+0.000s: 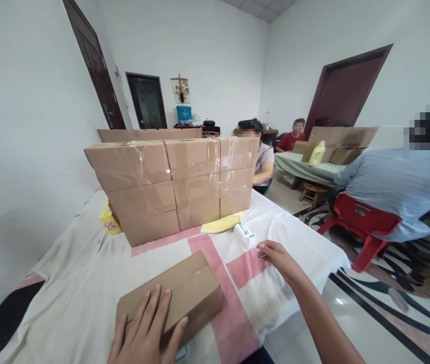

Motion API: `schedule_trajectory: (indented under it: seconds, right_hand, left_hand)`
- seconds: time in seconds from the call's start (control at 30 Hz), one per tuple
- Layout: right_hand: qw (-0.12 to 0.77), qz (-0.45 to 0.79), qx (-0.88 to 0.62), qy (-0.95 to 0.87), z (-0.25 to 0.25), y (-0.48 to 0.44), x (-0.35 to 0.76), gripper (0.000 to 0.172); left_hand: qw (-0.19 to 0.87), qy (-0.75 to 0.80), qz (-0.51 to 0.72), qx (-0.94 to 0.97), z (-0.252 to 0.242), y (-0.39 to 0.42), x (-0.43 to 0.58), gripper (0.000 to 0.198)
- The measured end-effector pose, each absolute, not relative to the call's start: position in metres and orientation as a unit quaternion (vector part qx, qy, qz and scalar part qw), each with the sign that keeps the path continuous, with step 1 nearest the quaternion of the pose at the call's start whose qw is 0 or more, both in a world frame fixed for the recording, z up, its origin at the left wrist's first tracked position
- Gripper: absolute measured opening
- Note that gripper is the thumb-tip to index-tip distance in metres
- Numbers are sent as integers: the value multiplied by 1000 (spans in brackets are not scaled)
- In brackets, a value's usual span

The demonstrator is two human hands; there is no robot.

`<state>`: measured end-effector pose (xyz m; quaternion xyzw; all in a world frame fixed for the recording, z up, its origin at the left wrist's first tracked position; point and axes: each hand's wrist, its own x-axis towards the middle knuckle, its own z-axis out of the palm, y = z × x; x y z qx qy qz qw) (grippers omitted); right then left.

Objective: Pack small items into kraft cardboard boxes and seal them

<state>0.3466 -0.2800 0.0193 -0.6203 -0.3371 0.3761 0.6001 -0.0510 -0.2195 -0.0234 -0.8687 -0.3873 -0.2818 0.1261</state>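
A closed brown cardboard box (177, 283) lies tilted across the near middle of the table. My left hand (146, 323) rests flat on its top, fingers spread, with the thumb over the near edge. To the right, my right hand (275, 255) is raised near a small white tape dispenser (244, 236), thumb and forefinger pinched together. A faint clear strip, seemingly tape, shows at those fingertips; its full length is hard to make out. Behind the dispenser lies a flat yellow piece (220, 224) with dark dots along it.
A wall of taped, stacked cardboard boxes (196, 187) stands across the table's far side. Left of it sits a yellow container (111, 220). A cloth (74, 283) with pink patches covers the table. People sit beyond and at right, near a red chair (367, 217).
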Motion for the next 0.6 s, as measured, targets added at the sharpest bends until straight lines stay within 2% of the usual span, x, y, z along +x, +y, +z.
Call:
schedule_trajectory:
  seconds: [0.17, 0.33, 0.47, 0.6]
  right_hand:
    - [571, 378, -617, -388, 56, -284, 305, 34]
    - [550, 389, -601, -430, 76, -283, 276, 40]
    - [552, 393, -578, -455, 87, -283, 255, 46]
    - [556, 420, -543, -468, 88, -282, 235, 43]
  left_hand:
    - [177, -431, -310, -828, -25, -226, -27, 59]
    - [223, -421, -278, -834, -9, -231, -21, 52]
    - [215, -434, -267, -833, 10, -230, -24, 42]
    - [166, -401, -280, -857, 19, -220, -28, 31]
